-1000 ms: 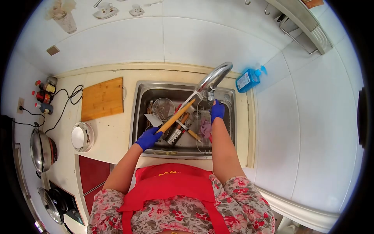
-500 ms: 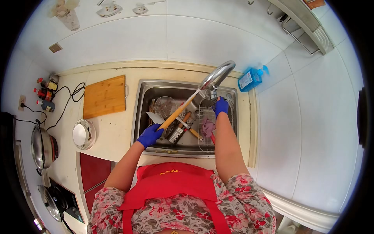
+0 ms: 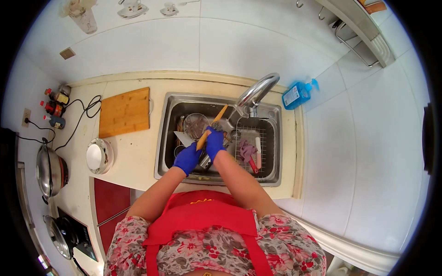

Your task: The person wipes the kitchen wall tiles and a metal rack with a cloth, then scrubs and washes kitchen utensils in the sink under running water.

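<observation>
My left hand (image 3: 187,158), in a blue glove, is closed round the lower end of a wooden rolling pin (image 3: 222,112), which slants up and away over the sink. My right hand (image 3: 215,142), also gloved in blue, is wrapped against the pin's middle with a grey steel wool scrubber (image 3: 217,125) showing at its fingertips. Beneath the hands lie a round wire strainer (image 3: 195,124), a wide blade (image 3: 183,139) and a shiny metal cylinder (image 3: 205,162), partly hidden by the gloves.
The steel sink (image 3: 161,138) has a wire rack (image 3: 264,133) holding a purple cloth (image 3: 247,150), a red-handled tool (image 3: 253,166) and a pale-handled knife (image 3: 258,154). The faucet (image 3: 259,89) arches over the back. A cutting board (image 3: 124,112), bowls (image 3: 97,156) and blue soap bottle (image 3: 297,95) stand around.
My right hand has moved left from beside the faucet's base onto the rolling pin. The pin's far end has come down and away from the spout. More of the rack now shows.
</observation>
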`<control>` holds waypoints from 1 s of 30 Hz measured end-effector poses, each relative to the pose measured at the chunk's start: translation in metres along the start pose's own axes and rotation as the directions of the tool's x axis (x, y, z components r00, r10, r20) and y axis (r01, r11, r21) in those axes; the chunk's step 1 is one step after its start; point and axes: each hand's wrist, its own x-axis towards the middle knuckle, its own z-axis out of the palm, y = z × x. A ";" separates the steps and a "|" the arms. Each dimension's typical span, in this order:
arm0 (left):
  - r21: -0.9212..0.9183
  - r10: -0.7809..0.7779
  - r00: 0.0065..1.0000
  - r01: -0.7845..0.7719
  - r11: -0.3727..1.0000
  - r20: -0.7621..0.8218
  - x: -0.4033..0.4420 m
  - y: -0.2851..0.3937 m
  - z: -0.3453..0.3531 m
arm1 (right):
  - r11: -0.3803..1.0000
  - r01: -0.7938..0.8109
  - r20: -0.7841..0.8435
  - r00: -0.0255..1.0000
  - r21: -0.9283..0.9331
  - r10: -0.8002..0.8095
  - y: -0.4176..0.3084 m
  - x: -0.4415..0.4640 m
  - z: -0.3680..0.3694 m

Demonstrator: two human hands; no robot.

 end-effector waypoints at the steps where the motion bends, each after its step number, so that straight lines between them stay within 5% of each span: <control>1: 0.001 -0.019 1.000 0.019 1.000 0.018 -0.004 0.004 -0.004 | 0.999 0.027 0.037 0.999 -0.028 -0.026 0.004 0.013 0.001; 5: 0.037 0.017 0.997 -0.020 0.999 0.069 -0.019 0.004 -0.004 | 0.994 -0.068 -0.055 0.997 -0.090 0.063 -0.027 0.046 -0.017; 7: 0.183 0.124 0.992 -0.116 0.976 -0.033 -0.020 0.004 -0.001 | 0.940 0.184 -0.127 0.966 -0.286 -0.227 -0.031 0.058 -0.019; 8: 0.184 0.123 0.992 -0.115 0.976 -0.033 -0.017 0.003 -0.001 | 0.941 0.183 -0.126 0.966 -0.286 -0.227 -0.024 0.057 -0.017; 11: 0.230 0.099 0.992 -0.080 0.970 -0.073 0.003 0.013 -0.012 | 0.567 0.659 0.203 0.722 -0.494 -0.662 -0.015 0.016 -0.010; 14: 0.282 0.105 0.994 -0.094 0.955 -0.025 0.004 0.013 -0.014 | 0.729 0.535 0.193 0.842 -0.428 -0.505 -0.039 -0.012 -0.009; 15: 0.300 0.133 0.991 -0.122 0.946 -0.015 -0.001 0.013 -0.012 | 0.782 0.306 0.111 0.949 -0.542 -0.294 -0.027 0.025 -0.025; 19: 0.278 0.233 0.970 -0.207 0.938 -0.064 -0.011 0.017 -0.013 | 0.850 0.348 0.162 0.937 -0.397 -0.308 -0.070 0.030 -0.032; 21: 0.307 0.173 0.985 -0.163 0.938 -0.007 -0.012 0.021 -0.020 | 0.929 0.201 0.028 0.979 -0.311 -0.203 -0.077 0.011 -0.020; 22: 0.307 0.171 0.985 -0.161 0.938 -0.007 -0.007 0.018 -0.019 | 0.929 0.200 0.029 0.979 -0.311 -0.201 -0.058 0.010 -0.014; 25: 0.310 0.104 0.993 -0.082 0.947 -0.053 0.001 0.010 -0.016 | 0.686 0.555 0.163 0.819 -0.472 -0.550 -0.010 0.005 -0.002; 27: 0.311 0.105 0.994 -0.092 0.946 -0.024 -0.005 0.006 -0.019 | 0.862 0.431 0.138 0.902 -0.268 -0.409 -0.006 0.002 -0.002; 30: 0.235 0.158 0.986 -0.142 0.962 -0.050 -0.021 0.002 -0.032 | 0.843 0.486 0.129 0.874 -0.233 -0.468 -0.035 0.026 -0.015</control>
